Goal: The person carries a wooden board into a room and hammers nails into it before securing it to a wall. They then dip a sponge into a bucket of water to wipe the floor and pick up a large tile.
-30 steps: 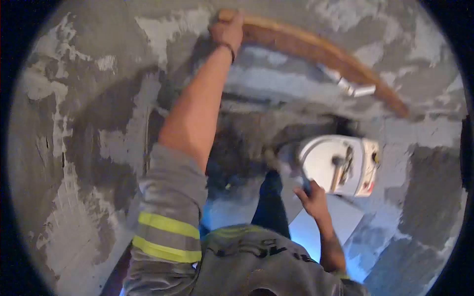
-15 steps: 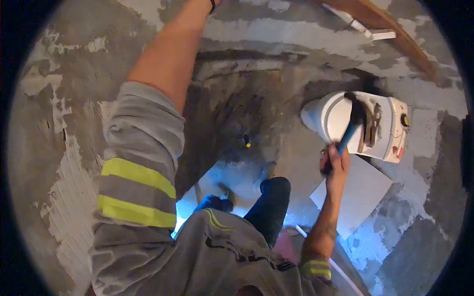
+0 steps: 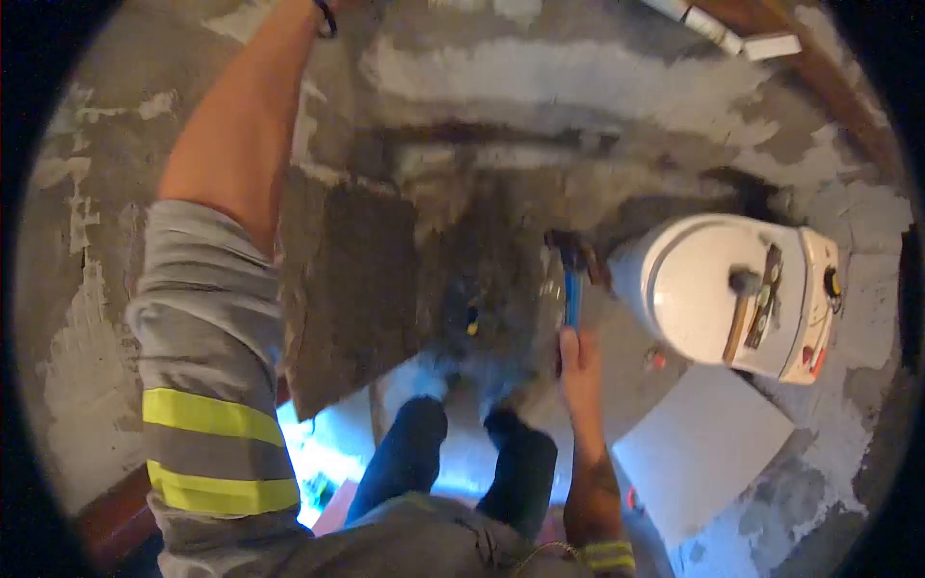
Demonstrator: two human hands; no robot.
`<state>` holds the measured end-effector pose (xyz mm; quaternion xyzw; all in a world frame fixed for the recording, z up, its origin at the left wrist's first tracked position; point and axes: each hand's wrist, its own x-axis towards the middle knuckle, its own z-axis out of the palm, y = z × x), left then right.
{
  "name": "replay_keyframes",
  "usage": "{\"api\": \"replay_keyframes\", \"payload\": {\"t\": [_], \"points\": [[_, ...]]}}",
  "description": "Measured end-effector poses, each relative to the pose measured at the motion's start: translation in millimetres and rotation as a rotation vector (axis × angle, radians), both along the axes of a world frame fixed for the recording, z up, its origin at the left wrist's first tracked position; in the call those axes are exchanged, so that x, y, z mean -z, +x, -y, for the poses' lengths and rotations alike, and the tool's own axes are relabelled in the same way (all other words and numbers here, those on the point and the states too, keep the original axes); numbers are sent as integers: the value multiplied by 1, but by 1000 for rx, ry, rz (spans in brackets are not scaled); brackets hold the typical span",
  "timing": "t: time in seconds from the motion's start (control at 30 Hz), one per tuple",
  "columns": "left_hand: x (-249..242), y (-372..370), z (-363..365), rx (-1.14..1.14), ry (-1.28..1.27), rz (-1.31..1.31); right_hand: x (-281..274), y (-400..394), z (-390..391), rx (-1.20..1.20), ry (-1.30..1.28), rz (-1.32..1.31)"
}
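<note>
1. Patchy grey cement (image 3: 462, 77) is spreading around the person, its rough surface showing paler smears.
2. A white toilet (image 3: 699, 289) is standing on the person's right, its lid down and tools lying across it.
3. A curved-looking wooden board (image 3: 838, 91) is running along the upper right, partly out of view.
4. A flat white panel (image 3: 708, 448) is lying near the toilet, one corner pointing toward the person.
5. The left arm (image 3: 236, 125) is stretching up and away, a grey sleeve with yellow bands bunched above the elbow. The left hand is reaching beyond the view, so I can't tell whether it is grasping anything.
6. The right hand (image 3: 580, 366) is clenching the handle of a hammer, the thumb lying along it.
7. That hammer (image 3: 572, 299), blue-handled and dark-headed, is pointing away from the body, its head appearing near the toilet's rounded front.
8. A mallet (image 3: 737, 332) with a wooden handle is resting on the toilet lid, beside a narrow metal tool (image 3: 771, 289).
9. Small white pieces (image 3: 771, 45) are sitting against the board.
10. A black-and-yellow round item (image 3: 832, 281) is resting on the toilet's tank.
11. A dark wristband (image 3: 328, 19) is circling the left wrist.
</note>
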<state>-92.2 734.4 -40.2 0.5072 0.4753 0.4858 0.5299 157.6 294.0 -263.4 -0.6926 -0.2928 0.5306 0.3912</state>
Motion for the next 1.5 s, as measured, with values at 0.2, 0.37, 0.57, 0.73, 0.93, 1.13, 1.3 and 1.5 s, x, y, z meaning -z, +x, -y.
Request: {"api": "replay_keyframes", "payload": {"t": [0.2,0.37,0.57,0.73,0.93,1.13,1.3,1.5], "points": [[15,6,0,-756,127,-629,5,15,-18,17,442,-52],[50,-21,18,-515,745,-1449,36,5,-87,-10,647,114],[50,-40,-39,-473,761,-1387,37,-19,-219,-83,1068,443],[65,-48,-74,-646,969,-1378,-9,-50,-303,-47,1312,455],[65,-36,-52,-667,840,-1645,-15,-66,-371,-99,1530,340],[62,-37,-48,-529,837,-1432,-29,-78,-409,78,1321,287],[63,-37,-31,-566,893,-1412,-87,-74,-288,212,1736,12],[61,-32,-31,-476,777,-1484,-99,-103,-219,-371,2139,-418]]}}
